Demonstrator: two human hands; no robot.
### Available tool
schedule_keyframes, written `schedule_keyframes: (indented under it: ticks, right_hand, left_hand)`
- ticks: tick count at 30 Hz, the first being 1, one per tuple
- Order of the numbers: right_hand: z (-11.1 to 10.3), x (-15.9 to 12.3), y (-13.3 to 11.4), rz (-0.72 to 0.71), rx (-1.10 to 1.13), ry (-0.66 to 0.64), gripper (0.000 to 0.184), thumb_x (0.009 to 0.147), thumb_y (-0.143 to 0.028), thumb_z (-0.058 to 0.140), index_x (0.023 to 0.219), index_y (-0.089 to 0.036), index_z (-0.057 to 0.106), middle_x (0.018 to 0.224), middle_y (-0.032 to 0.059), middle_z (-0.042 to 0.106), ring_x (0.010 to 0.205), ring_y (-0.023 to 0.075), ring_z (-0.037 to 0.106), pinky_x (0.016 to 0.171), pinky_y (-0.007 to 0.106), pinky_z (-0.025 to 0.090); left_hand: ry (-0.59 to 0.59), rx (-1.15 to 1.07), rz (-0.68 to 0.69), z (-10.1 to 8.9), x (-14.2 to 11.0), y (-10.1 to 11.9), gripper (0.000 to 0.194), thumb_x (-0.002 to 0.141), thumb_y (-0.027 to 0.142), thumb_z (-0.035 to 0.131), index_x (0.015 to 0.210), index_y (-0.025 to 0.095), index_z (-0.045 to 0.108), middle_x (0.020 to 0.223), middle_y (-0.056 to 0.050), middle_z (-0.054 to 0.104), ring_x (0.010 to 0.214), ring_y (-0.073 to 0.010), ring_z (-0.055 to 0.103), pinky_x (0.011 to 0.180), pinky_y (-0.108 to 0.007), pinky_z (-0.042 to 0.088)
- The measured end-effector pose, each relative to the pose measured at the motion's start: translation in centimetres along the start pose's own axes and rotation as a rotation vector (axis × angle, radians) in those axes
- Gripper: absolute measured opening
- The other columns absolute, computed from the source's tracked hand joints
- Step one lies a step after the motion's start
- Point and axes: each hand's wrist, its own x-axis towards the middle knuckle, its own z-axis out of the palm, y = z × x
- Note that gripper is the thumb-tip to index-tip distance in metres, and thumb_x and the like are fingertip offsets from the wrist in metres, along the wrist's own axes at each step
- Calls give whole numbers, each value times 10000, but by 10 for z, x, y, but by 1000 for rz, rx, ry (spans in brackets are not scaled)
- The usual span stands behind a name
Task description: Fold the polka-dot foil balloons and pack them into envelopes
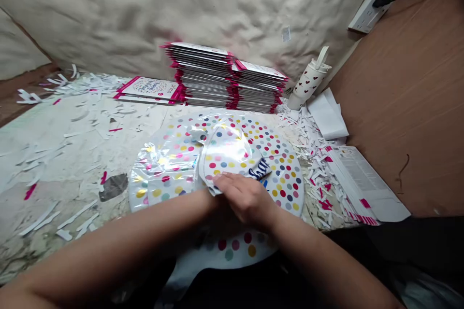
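A stack of flat, shiny foil balloons [286, 154], white with coloured dots, lies before me and overhangs the table's front edge. On top, one foil balloon [232, 142] is partly folded over itself, with dark blue lettering at its right side. My right hand [250, 198] is closed on the lower edge of this fold, fingers pointing left. Beneath it passes my left hand [215, 200]; only the wrist area shows, and its fingers are hidden by the right hand and the foil. A balloon tail [181, 270] hangs at the lower left.
Piles of white-and-pink flat packets [206, 77] stand at the back, with a few packets [148, 89] lying left of them. A heart-patterned tumbler [310, 82], paper shreds [322, 174] and fanned printed cards [369, 183] lie right. A power strip [369, 12] hangs upper right.
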Motion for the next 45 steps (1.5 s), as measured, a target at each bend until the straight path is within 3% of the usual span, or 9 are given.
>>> schedule_keyframes:
  ticks: [3, 7, 13, 20, 28, 31, 34, 40, 45]
  right_hand:
    - [4, -15, 10, 40, 27, 52, 345, 828, -95, 422, 1137, -71, 573, 1123, 120, 643, 1090, 203, 575, 966, 328, 467]
    - [13, -30, 18, 76, 29, 0, 290, 834, -107, 428, 1028, -113, 643, 1048, 107, 679, 1005, 202, 627, 903, 318, 510]
    - [24, -37, 8, 176, 82, -218, 396, 839, -118, 401, 1202, -108, 557, 1239, 119, 566, 1189, 222, 493, 1010, 388, 414]
    - [17, -39, 7, 171, 121, -470, 665, 740, -160, 439, 1383, -59, 304, 1444, 157, 274, 1354, 241, 206, 1093, 467, 232]
    - [12, -68, 28, 189, 17, -49, 374, 813, -76, 436, 1151, -134, 583, 1152, 138, 624, 1112, 211, 561, 964, 387, 458]
    - [5, -73, 36, 84, 57, -98, 263, 864, -124, 452, 1056, -149, 631, 1085, 114, 662, 1054, 203, 598, 922, 364, 493]
    - [-2, -75, 38, 35, 92, -101, 277, 880, -121, 418, 1080, -138, 608, 1108, 122, 646, 1097, 199, 566, 933, 365, 483]
    - [-8, -90, 31, 240, 35, 24, 317, 821, -76, 423, 1088, -145, 580, 1085, 131, 637, 1096, 219, 556, 982, 462, 425]
    - [-8, -87, 29, 3, 60, -12, 281, 862, -95, 448, 1084, -169, 604, 1039, 97, 682, 1069, 205, 588, 975, 444, 429]
  left_hand:
    - [-251, 36, 199, -38, -33, -6, 277, 885, 266, 406, 1016, 194, 639, 929, -57, 678, 871, -239, 638, 802, -414, 534]
    - [-142, 199, 273, -67, -75, -8, 254, 862, 204, 471, 1027, 88, 625, 1044, -126, 660, 1005, -260, 598, 884, -384, 504]
    - [-182, 269, 213, -66, -99, -1, 326, 886, 258, 460, 1154, 112, 574, 1154, -119, 619, 1086, -268, 555, 897, -398, 485]
    - [-172, 399, 265, -67, -69, -10, 197, 856, 135, 444, 948, 112, 616, 874, -117, 650, 804, -235, 611, 722, -387, 509]
    - [-546, -223, -104, -85, -8, 17, 188, 856, 247, 489, 750, 184, 631, 637, 25, 639, 567, -92, 577, 546, -172, 436]
    - [-577, -210, 108, -70, 18, 8, 271, 904, 224, 391, 987, 162, 641, 932, -47, 691, 825, -141, 629, 731, -220, 464]
    - [-522, 38, 255, -36, 37, -21, 415, 878, 158, 389, 1285, 123, 459, 1362, -121, 451, 1268, -237, 380, 1049, -389, 263]
    - [-546, 228, 139, -7, 34, -52, 516, 918, 437, 316, 1406, 275, 263, 1499, -88, 171, 1368, -326, 105, 1053, -556, 102]
    - [-574, 249, 87, -16, 29, -44, 564, 909, 465, 317, 1413, 218, 253, 1499, -98, 161, 1375, -296, 84, 1075, -500, 93]
